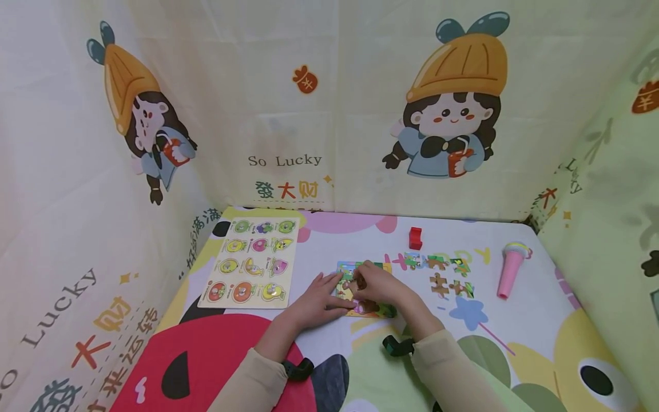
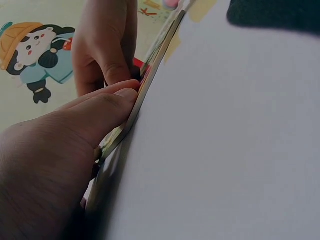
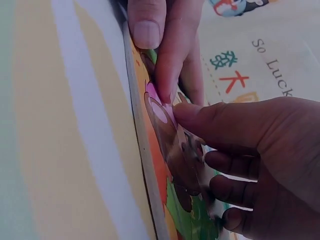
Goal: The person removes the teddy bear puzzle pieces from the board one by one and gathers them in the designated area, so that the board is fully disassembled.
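A small colourful jigsaw puzzle (image 1: 386, 312) lies in the middle of the table, under both hands. My left hand (image 1: 321, 300) rests along its left side with fingers extended; its thumb and fingertips press at the board's edge in the left wrist view. Over the puzzle, my right hand (image 1: 378, 283) has curled fingers and pinches a brown puzzle piece (image 1: 352, 287) with its tips. In the right wrist view, the right thumb meets a left fingertip over the brown and pink picture (image 3: 167, 132). The hands partly hide the puzzle.
Several loose puzzle pieces (image 1: 439, 284) lie right of the puzzle. Behind them stands a red block (image 1: 415, 238). A pink toy microphone (image 1: 509, 272) lies farther right. At left is a flat board with fruit pictures (image 1: 210, 286). Printed curtains (image 1: 360, 114) enclose the table.
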Action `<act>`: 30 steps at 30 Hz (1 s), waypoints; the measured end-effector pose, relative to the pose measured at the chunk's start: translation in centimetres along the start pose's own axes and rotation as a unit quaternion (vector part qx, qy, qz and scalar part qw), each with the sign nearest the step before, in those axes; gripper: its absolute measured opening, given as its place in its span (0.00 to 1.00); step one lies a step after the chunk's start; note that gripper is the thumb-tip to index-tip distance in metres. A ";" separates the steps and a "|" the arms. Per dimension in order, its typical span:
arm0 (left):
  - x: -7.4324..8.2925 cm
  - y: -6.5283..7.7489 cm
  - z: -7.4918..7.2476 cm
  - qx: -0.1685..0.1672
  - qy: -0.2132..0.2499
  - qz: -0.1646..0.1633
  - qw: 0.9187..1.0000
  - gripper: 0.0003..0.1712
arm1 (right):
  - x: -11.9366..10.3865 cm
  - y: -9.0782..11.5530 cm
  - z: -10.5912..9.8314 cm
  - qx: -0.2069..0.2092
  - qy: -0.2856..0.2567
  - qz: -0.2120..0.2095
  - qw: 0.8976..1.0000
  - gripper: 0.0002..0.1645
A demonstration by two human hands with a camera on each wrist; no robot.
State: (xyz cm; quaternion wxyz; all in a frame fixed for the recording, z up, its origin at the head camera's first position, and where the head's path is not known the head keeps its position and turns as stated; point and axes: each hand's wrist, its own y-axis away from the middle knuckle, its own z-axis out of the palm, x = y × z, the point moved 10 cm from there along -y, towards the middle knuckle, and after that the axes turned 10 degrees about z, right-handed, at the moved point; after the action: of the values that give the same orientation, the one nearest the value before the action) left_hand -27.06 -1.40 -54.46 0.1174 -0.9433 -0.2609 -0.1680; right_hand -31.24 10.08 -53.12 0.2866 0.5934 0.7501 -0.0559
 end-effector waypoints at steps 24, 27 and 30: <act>-0.5 0.0 0.2 0.008 0.017 -0.008 1.000 0.18 | 0.5 0.3 0.2 0.028 -0.070 -0.052 0.996 0.16; -0.4 0.0 0.1 0.011 0.014 -0.005 1.000 0.17 | 0.6 0.3 0.3 0.026 -0.078 -0.056 0.995 0.14; -0.4 0.0 0.2 0.010 0.014 -0.007 1.000 0.17 | 0.6 0.4 0.4 0.028 -0.068 -0.062 0.995 0.12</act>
State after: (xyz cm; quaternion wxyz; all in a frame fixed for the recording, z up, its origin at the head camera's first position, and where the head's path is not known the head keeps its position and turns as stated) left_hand -27.36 -1.57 -54.79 0.1291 -0.9377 -0.2676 -0.1800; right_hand -30.83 10.50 -53.64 0.3162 0.5483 0.7625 -0.1343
